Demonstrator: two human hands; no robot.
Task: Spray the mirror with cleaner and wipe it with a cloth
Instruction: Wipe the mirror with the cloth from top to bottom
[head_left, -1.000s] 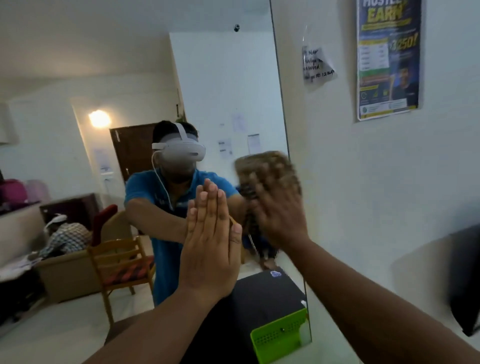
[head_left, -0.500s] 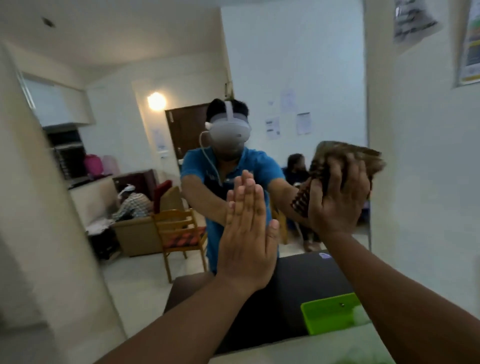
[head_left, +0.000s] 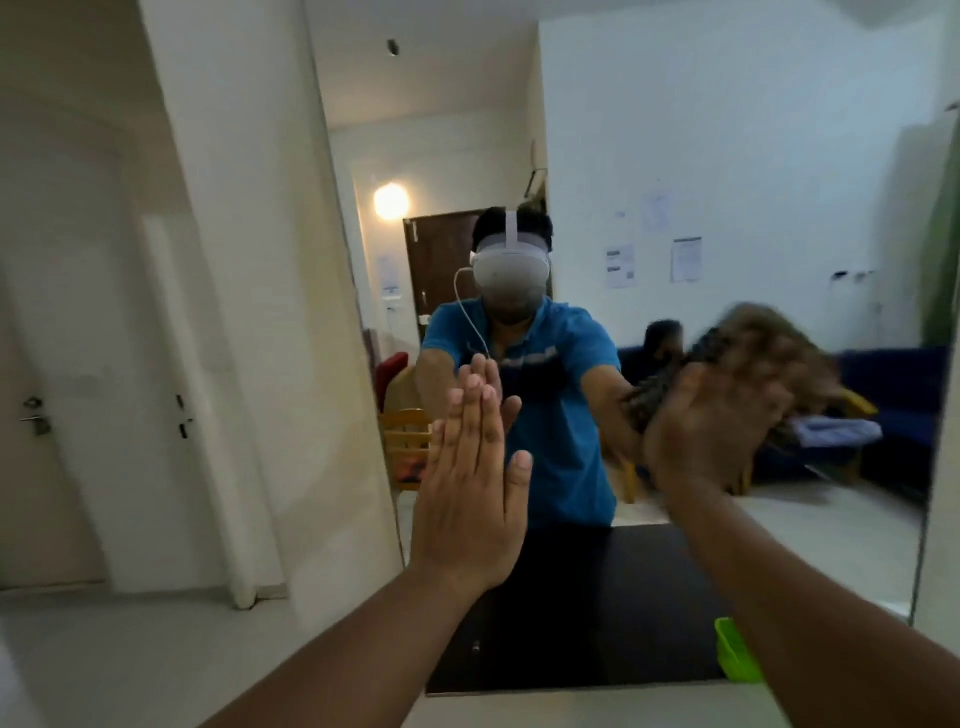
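Observation:
A tall wall mirror (head_left: 727, 171) fills the middle and right of the head view and reflects me and the room behind. My left hand (head_left: 470, 499) lies flat against the glass, fingers straight and together, holding nothing. My right hand (head_left: 711, 431) presses a brown patterned cloth (head_left: 769, 353) against the mirror at mid-height on the right; hand and cloth are blurred by motion. No spray bottle is in view.
A cream wall with a white door (head_left: 57, 415) runs along the left of the mirror. A dark tabletop (head_left: 597, 613) shows at the mirror's foot, with a green basket (head_left: 735, 654) at its right. The mirror's right edge (head_left: 930, 467) meets another wall.
The view has swung left, so more of the mirror and the left wall show. My right hand and the cloth have moved along the glass. The left hand stays flat on the mirror.

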